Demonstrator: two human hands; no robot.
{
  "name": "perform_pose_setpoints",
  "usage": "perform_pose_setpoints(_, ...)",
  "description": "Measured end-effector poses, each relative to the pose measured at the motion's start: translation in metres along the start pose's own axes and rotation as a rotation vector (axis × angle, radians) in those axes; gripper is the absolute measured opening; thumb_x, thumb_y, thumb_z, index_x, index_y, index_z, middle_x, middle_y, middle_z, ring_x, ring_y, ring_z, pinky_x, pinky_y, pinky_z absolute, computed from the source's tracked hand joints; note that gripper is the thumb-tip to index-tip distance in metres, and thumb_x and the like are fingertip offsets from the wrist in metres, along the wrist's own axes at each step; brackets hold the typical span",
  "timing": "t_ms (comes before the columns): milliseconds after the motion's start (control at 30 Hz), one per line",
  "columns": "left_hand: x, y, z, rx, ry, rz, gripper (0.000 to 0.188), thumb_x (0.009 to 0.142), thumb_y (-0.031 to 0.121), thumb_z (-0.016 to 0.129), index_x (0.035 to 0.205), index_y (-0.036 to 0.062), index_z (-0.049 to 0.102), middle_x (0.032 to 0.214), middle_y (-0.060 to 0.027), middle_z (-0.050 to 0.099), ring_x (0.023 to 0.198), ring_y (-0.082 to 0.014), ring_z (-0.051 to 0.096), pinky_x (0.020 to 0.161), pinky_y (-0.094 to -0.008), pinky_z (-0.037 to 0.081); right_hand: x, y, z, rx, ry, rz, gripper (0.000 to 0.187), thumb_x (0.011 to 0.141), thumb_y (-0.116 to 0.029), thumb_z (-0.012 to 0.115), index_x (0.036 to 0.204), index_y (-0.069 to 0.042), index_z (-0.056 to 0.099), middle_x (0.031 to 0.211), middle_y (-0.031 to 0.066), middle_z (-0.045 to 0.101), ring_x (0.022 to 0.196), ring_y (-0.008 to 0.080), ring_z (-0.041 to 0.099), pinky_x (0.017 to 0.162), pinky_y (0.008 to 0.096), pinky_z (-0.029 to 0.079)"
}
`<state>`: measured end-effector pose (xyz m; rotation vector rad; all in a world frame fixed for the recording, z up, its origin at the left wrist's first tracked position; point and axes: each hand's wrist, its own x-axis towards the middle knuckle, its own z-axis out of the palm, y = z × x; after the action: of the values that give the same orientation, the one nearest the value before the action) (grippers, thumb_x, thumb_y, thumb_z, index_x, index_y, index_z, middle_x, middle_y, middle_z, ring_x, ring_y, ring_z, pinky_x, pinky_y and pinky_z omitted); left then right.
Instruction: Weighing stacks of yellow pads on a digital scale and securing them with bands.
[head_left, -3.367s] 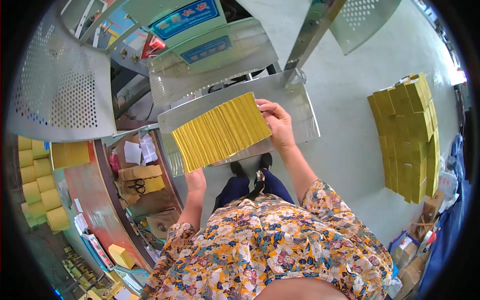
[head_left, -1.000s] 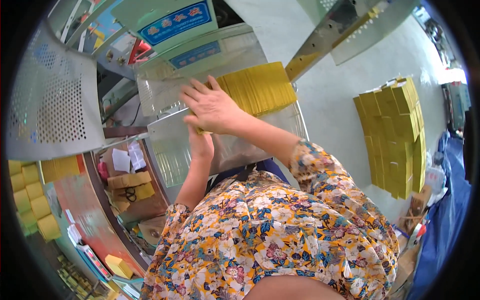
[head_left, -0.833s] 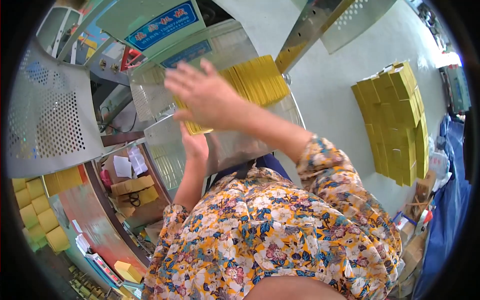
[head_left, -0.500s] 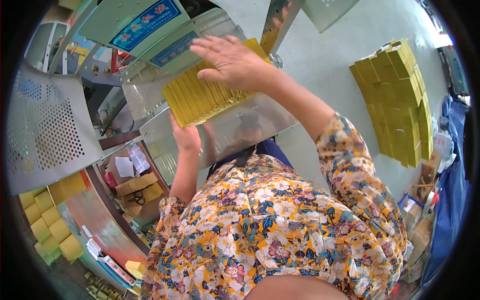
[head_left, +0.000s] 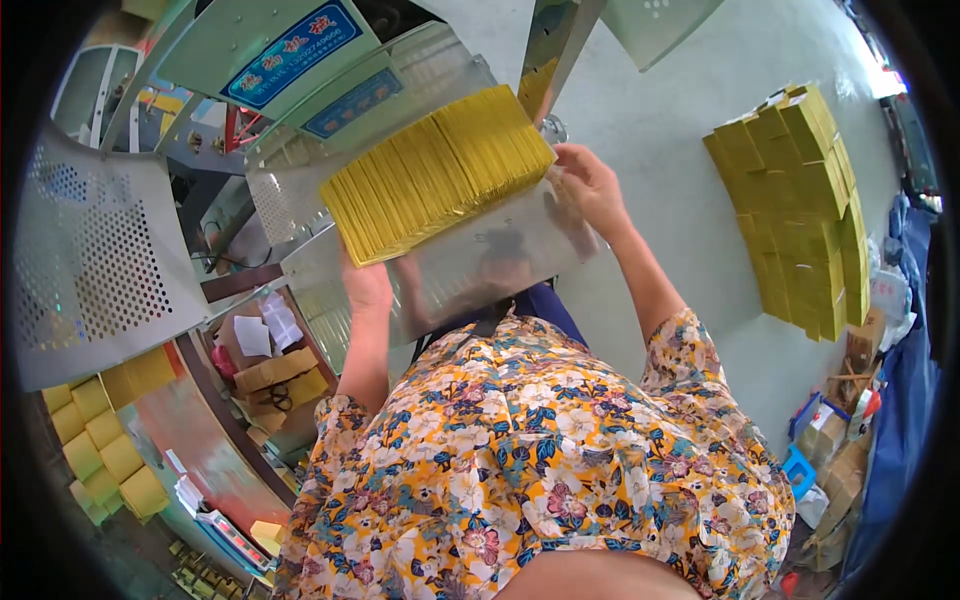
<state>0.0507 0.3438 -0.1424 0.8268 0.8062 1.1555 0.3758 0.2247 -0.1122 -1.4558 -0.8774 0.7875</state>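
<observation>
A long stack of thin yellow paper (head_left: 440, 170), its many edges packed side by side, lies on a shiny metal tray (head_left: 490, 245) in front of me. My left hand (head_left: 368, 288) grips the stack's left end from the near side, with its fingers mostly hidden behind the paper. At the opposite end, my right hand (head_left: 595, 190) has its fingers bent against the right corner. Something thin and pale shows by those fingertips, too small to make out.
A green machine panel with a blue label (head_left: 290, 55) rises beyond the tray. Perforated metal (head_left: 100, 250) stands left, above an open box of scraps (head_left: 270, 375) with black-handled scissors. Yellow bundles (head_left: 790, 210) are piled on the floor at right, and more yellow blocks (head_left: 100, 440) lie lower left.
My right hand has come off the top of the stack, where it lay flat, and moved right and down to its right end. The left hand has hardly moved.
</observation>
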Motion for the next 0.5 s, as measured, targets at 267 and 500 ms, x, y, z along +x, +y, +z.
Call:
perform_pose_setpoints(267,-0.007,-0.013,0.023,-0.006,0.076,-0.068,0.046,0.1,0.036,0.049,0.135,0.0057,0.051,0.132,-0.0051,0.057,0.124,-0.0169,0.05,0.106,-0.034,0.038,-0.004,-0.016,0.026,-0.15,-0.111,-0.201,0.045,0.08,0.003,0.056,0.124,-0.004,0.059,0.116,0.0123,0.066,0.107,0.0242,0.064,0.093,0.0353,0.048)
perform_pose_setpoints(500,-0.009,0.075,0.036,0.373,-0.107,-0.466,0.062,0.101,0.056,0.032,0.134,0.0075,0.053,0.123,-0.0079,0.063,0.108,-0.0197,0.063,0.09,-0.0356,0.051,0.014,-0.107,0.005,-0.687,-0.324,-0.052,0.037,0.085,-0.03,0.06,0.107,-0.001,0.066,0.09,0.0216,0.068,0.084,0.0368,0.066,0.076,0.0418,0.051)
